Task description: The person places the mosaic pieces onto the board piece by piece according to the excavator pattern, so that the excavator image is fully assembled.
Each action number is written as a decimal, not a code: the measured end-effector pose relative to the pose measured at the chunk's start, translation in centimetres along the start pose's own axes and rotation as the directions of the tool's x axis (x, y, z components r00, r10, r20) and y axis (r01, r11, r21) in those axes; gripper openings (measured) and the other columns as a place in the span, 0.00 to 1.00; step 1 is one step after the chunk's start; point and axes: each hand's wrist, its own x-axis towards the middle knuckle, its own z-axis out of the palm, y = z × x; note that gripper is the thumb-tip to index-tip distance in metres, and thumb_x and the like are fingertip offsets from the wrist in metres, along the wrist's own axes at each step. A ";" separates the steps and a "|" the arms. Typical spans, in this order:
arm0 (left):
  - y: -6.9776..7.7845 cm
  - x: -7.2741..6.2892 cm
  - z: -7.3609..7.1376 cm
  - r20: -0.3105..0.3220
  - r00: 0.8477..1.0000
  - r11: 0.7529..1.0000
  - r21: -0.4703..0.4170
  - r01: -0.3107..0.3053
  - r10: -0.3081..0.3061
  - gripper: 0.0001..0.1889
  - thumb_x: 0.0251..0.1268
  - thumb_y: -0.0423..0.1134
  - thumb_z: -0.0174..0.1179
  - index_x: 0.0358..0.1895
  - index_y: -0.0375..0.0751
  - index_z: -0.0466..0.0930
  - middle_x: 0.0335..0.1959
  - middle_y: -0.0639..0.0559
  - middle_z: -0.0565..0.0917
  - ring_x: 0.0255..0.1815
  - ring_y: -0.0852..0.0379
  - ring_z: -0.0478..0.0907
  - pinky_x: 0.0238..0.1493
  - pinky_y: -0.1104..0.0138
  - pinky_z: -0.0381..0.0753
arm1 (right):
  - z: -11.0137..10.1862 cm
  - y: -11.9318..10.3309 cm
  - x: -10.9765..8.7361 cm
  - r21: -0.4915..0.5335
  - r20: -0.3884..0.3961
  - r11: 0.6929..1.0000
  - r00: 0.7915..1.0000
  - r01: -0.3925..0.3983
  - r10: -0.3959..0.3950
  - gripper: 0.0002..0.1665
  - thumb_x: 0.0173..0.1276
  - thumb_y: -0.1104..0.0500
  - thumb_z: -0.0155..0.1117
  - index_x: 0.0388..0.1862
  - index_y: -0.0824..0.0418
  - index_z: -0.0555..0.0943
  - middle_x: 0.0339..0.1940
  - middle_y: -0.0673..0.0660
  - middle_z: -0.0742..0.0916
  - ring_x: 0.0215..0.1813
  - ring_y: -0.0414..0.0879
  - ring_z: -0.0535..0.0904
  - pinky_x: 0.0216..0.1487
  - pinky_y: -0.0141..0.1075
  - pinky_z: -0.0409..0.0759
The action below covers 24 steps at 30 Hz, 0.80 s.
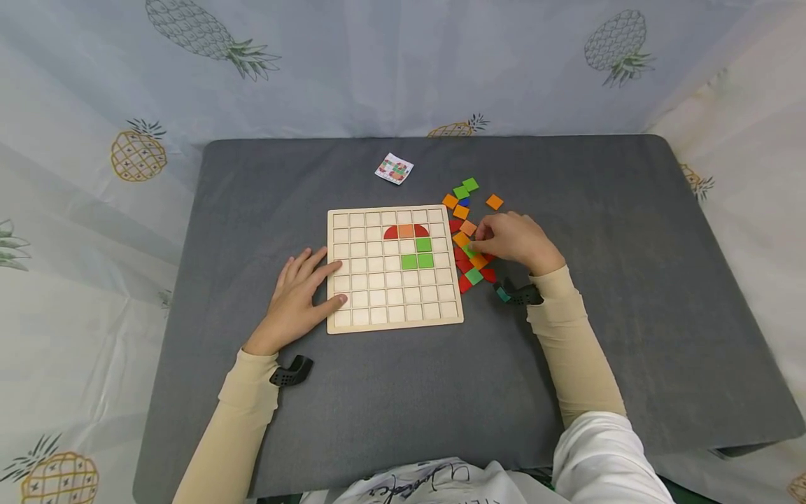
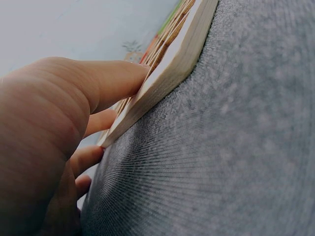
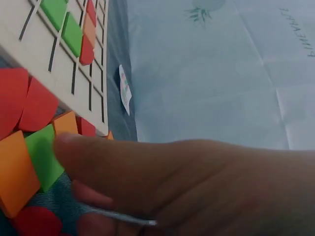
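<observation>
A wooden grid board (image 1: 359,301) lies on the table. Red quarter-round tiles (image 1: 390,232) flank an orange square tile (image 1: 406,231) in its upper part, with green square tiles (image 1: 409,262) below. My left hand (image 1: 296,304) rests at the board's left edge, fingers spread, thumb and a fingertip over the rim; the left wrist view shows the thumb (image 2: 118,81) against the edge. Right of the board, my right hand (image 1: 519,241) pinches a green square tile (image 3: 45,156) in the loose pile, thumb tip at its edge. The other fingers are partly hidden behind the thumb.
Loose orange, red, green and blue tiles (image 1: 462,212) lie along the board's right side, some overlapping. One orange tile (image 1: 494,202) sits apart. A small pattern card (image 1: 394,169) lies beyond the board on the grey table (image 1: 277,182). A pineapple-print curtain (image 1: 352,70) hangs behind.
</observation>
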 end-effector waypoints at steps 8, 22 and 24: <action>0.0 0.0 0.0 -0.006 1.000 1.000 0.002 -0.001 0.001 0.35 0.68 0.53 0.65 0.76 0.48 0.68 0.84 0.45 0.54 0.86 0.42 0.39 0.84 0.45 0.31 | 0.4 0.3 0.6 -0.016 0.003 0.999 0.999 -0.044 0.044 0.16 0.69 0.47 0.70 0.41 0.60 0.86 0.28 0.55 0.85 0.31 0.49 0.77 0.32 0.39 0.72; 0.1 0.0 -0.1 -0.001 1.000 1.000 0.002 0.003 -0.003 0.35 0.68 0.54 0.65 0.76 0.48 0.67 0.84 0.45 0.54 0.86 0.42 0.39 0.84 0.45 0.31 | 1.0 -0.2 1.0 -0.026 -0.136 0.998 0.990 -0.052 0.048 0.16 0.70 0.54 0.68 0.49 0.62 0.80 0.40 0.59 0.84 0.36 0.52 0.77 0.35 0.44 0.78; 0.1 0.0 -0.1 -0.001 1.000 1.000 0.001 0.003 -0.003 0.35 0.68 0.54 0.65 0.76 0.49 0.67 0.84 0.45 0.54 0.86 0.42 0.39 0.84 0.45 0.31 | 1.2 -0.4 1.0 -0.017 -0.181 0.999 0.983 -0.045 0.042 0.14 0.71 0.54 0.67 0.50 0.61 0.80 0.38 0.59 0.84 0.33 0.52 0.77 0.31 0.42 0.76</action>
